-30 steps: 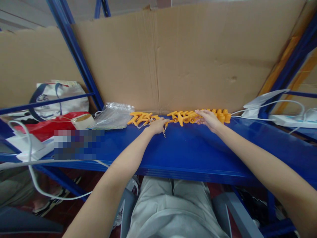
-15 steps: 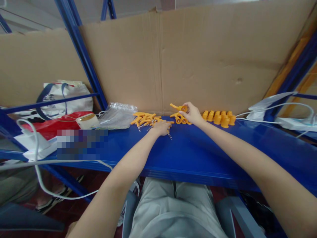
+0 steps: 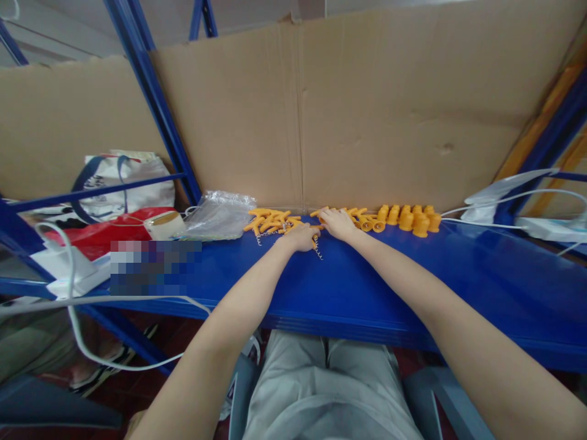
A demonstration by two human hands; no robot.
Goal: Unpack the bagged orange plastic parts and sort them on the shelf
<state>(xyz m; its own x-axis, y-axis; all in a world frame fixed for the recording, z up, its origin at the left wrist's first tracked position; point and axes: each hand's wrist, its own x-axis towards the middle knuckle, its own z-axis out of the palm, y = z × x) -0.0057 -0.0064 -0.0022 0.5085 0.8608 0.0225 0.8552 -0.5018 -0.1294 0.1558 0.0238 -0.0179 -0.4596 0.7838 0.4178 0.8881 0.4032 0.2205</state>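
Observation:
My left hand (image 3: 299,238) is closed on a corkscrew with a yellow handle. Its metal spiral (image 3: 318,249) points down toward the blue tabletop. To the left and behind lies a pile of similar yellow-handled corkscrews (image 3: 268,219). My right hand (image 3: 338,223) is low over the table, its fingertips close to the held corkscrew's handle end. Whether they grip it cannot be made out. This hand partly covers a row of yellow cone-shaped pieces with long arms (image 3: 365,225). Further right stands a group of yellow bell-shaped pieces (image 3: 405,219).
A clear plastic bag (image 3: 215,215) lies left of the corkscrews. Further left are a red bag (image 3: 112,229), a white tote (image 3: 147,186) and a looping white cable (image 3: 73,318). A cardboard wall (image 3: 394,110) backs the blue table (image 3: 367,281). White cables (image 3: 513,197) run at right.
My right hand has come down and left, toward my left hand. The cone-shaped piece it held up now appears to lie at the row's right end. My left hand has stayed in place.

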